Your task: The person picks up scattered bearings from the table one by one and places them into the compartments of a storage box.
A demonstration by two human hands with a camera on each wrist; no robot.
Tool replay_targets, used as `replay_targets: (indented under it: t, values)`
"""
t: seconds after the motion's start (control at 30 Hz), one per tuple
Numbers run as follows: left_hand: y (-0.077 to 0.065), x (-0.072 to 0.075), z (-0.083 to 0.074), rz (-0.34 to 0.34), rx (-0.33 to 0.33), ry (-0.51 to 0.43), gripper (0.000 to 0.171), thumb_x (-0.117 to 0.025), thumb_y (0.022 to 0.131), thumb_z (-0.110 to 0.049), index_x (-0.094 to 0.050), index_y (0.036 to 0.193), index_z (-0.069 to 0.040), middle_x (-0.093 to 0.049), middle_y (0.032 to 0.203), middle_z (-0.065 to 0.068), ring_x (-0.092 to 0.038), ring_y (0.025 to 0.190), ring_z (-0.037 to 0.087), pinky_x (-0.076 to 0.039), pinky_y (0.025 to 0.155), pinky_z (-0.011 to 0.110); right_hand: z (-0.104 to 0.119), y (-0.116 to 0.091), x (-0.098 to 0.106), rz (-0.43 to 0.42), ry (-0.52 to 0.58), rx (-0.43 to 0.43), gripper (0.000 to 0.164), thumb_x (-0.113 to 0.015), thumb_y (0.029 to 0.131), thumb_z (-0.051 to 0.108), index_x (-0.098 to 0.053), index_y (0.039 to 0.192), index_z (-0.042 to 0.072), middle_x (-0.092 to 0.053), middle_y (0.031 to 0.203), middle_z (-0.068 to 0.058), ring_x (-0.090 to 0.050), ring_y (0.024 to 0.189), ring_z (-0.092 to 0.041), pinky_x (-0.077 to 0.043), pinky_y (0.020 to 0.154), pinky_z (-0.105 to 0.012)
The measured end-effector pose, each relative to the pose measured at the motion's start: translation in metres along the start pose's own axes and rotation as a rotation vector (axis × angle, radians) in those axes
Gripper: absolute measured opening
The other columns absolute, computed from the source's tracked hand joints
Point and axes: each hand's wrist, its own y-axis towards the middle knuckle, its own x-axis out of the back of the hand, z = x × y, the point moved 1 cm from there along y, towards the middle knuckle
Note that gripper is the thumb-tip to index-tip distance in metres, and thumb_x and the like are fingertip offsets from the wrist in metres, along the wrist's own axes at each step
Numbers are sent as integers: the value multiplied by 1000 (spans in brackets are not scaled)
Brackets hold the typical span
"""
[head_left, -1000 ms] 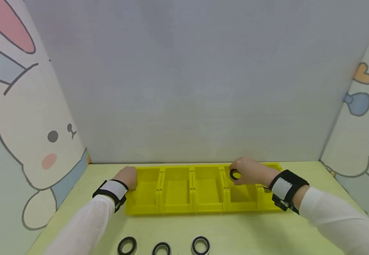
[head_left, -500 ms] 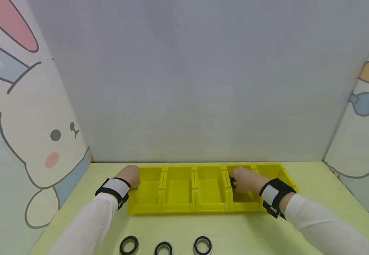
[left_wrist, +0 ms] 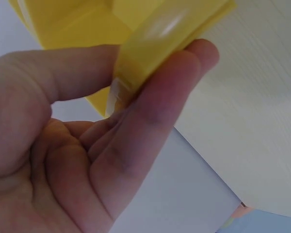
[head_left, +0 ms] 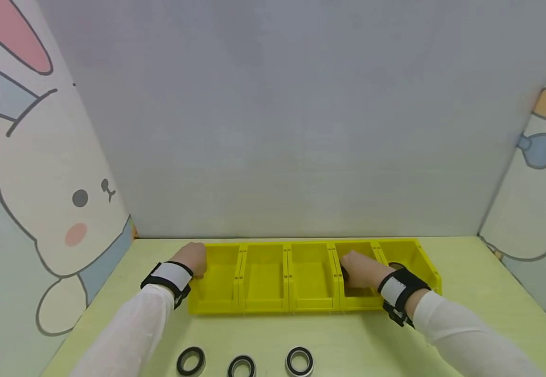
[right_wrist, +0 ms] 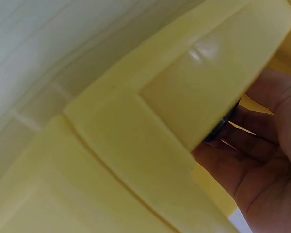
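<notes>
A row of joined yellow bins lies on the table, open at the top. At its left end my left hand pinches the outer side wall between thumb and fingers; the left wrist view shows this yellow wall closely. My right hand reaches down into the second bin from the right. Its fingers hold a dark ball bearing, mostly hidden behind the bin's front and the hand. Another bearing sits in the rightmost bin, partly covered by the wrist strap.
On the table in front of the bins lie three bearings: a dark-faced one at left, a middle one cut by the frame edge, and one farther right. A grey wall rises behind the bins.
My right hand has lowered the bearing from above the divider down into the second bin from the right. The left hand keeps its grip on the end wall.
</notes>
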Motion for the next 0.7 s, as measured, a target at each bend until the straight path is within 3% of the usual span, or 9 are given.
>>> replay_targets:
  t: [0.23,0.5,0.7]
  values:
    - [0,0,0,2,13,-15,12,-67,77,3,-56,83,3,-53,75,11,-53,67,23,-45,57,28,-2,-1,2,-23,2,19,16,-73,77,2,-58,75,7,-52,66,0,-45,60,-13,-39,56,-27]
    - [-3,2,-4,-7,12,-14,10,-66,78,3,-57,83,3,-53,75,12,-53,66,23,-45,58,28,-3,-1,2,-42,25,-16,16,-78,73,5,-63,78,7,-57,69,0,-48,62,-14,-45,60,-29]
    - [-2,0,-1,-19,3,-11,9,-65,77,2,-57,81,3,-53,74,11,-52,65,22,-44,56,27,-3,-3,1,-30,-8,17,15,-77,75,8,-64,82,7,-60,71,0,-50,63,-12,-46,61,-28]
